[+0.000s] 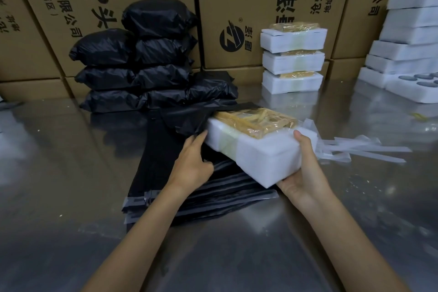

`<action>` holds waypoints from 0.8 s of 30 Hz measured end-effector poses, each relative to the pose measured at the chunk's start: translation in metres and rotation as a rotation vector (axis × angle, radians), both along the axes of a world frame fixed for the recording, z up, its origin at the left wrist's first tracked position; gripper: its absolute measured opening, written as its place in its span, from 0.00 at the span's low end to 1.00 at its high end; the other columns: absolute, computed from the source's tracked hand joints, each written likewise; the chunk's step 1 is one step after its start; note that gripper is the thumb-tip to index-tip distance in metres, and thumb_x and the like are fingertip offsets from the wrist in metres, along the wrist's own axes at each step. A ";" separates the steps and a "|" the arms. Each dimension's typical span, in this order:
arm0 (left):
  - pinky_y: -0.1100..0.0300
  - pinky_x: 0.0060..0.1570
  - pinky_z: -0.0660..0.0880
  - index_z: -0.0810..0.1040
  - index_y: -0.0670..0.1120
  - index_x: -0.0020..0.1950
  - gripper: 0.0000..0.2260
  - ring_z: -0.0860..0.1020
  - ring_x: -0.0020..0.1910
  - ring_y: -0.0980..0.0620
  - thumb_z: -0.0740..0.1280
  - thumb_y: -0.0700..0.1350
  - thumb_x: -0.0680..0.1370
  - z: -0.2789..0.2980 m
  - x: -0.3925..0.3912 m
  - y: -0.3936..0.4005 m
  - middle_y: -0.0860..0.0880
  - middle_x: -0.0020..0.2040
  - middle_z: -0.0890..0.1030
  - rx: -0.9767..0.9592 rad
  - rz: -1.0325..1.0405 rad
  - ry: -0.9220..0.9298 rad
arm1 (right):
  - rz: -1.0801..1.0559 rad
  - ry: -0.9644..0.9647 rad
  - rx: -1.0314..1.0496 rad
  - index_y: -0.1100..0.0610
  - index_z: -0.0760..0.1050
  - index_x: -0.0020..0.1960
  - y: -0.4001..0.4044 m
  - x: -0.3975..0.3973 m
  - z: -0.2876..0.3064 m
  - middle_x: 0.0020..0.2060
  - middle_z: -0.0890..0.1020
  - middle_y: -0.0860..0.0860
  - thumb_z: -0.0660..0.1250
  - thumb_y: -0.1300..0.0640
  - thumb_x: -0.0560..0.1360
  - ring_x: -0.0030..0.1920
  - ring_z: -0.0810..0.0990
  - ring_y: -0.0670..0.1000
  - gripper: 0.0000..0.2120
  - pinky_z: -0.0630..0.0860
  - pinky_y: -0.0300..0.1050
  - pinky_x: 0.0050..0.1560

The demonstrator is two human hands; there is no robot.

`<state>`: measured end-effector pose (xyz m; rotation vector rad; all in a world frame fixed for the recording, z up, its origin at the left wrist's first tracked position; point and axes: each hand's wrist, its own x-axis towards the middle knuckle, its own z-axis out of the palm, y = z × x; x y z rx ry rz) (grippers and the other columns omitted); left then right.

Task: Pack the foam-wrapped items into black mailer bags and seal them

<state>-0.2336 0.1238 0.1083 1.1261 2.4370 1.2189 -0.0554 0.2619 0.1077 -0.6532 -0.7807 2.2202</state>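
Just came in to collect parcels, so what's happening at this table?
A person is packing. The right hand holds a foam-wrapped item and feeds its far end into an open black mailer bag, whose mouth the left hand grips. Filled black bags are stacked behind; three wrapped items wait beside them.

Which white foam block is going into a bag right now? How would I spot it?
Start at the flat pile of black bags in the middle of the shiny table. The foam block is just above it, held by the right hand. Unlike the stacked blocks behind, its far end is already inside a black bag.
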 end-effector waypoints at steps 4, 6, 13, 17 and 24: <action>0.49 0.61 0.75 0.57 0.54 0.80 0.36 0.77 0.61 0.42 0.66 0.38 0.76 0.005 0.008 0.002 0.57 0.78 0.56 -0.044 -0.062 0.002 | 0.000 0.010 0.025 0.52 0.77 0.63 0.000 -0.002 -0.001 0.53 0.87 0.53 0.73 0.42 0.73 0.52 0.87 0.54 0.23 0.83 0.57 0.54; 0.47 0.61 0.76 0.61 0.53 0.79 0.34 0.75 0.64 0.39 0.67 0.38 0.76 0.010 0.008 0.002 0.57 0.77 0.60 -0.010 -0.067 -0.044 | 0.021 -0.008 0.079 0.52 0.76 0.65 -0.003 -0.004 -0.001 0.54 0.87 0.52 0.72 0.42 0.73 0.53 0.86 0.52 0.24 0.82 0.54 0.54; 0.59 0.52 0.66 0.75 0.47 0.70 0.20 0.77 0.60 0.44 0.66 0.45 0.78 0.017 0.002 -0.005 0.52 0.74 0.67 0.054 0.246 0.251 | 0.024 -0.102 0.255 0.48 0.74 0.69 -0.009 -0.009 -0.003 0.57 0.85 0.49 0.72 0.43 0.74 0.58 0.84 0.51 0.26 0.82 0.53 0.57; 0.63 0.44 0.67 0.72 0.41 0.70 0.18 0.77 0.40 0.54 0.63 0.44 0.81 0.011 0.004 -0.004 0.51 0.81 0.52 0.074 0.226 0.305 | 0.030 -0.117 0.215 0.49 0.75 0.67 -0.010 -0.009 -0.003 0.56 0.86 0.49 0.72 0.42 0.73 0.56 0.85 0.51 0.25 0.81 0.53 0.58; 0.51 0.33 0.76 0.74 0.46 0.60 0.15 0.76 0.33 0.54 0.60 0.33 0.77 0.012 0.029 -0.001 0.68 0.79 0.49 0.078 -0.088 0.533 | 0.036 -0.111 0.148 0.51 0.77 0.66 -0.010 -0.010 -0.003 0.55 0.86 0.50 0.72 0.40 0.73 0.56 0.85 0.51 0.26 0.80 0.52 0.60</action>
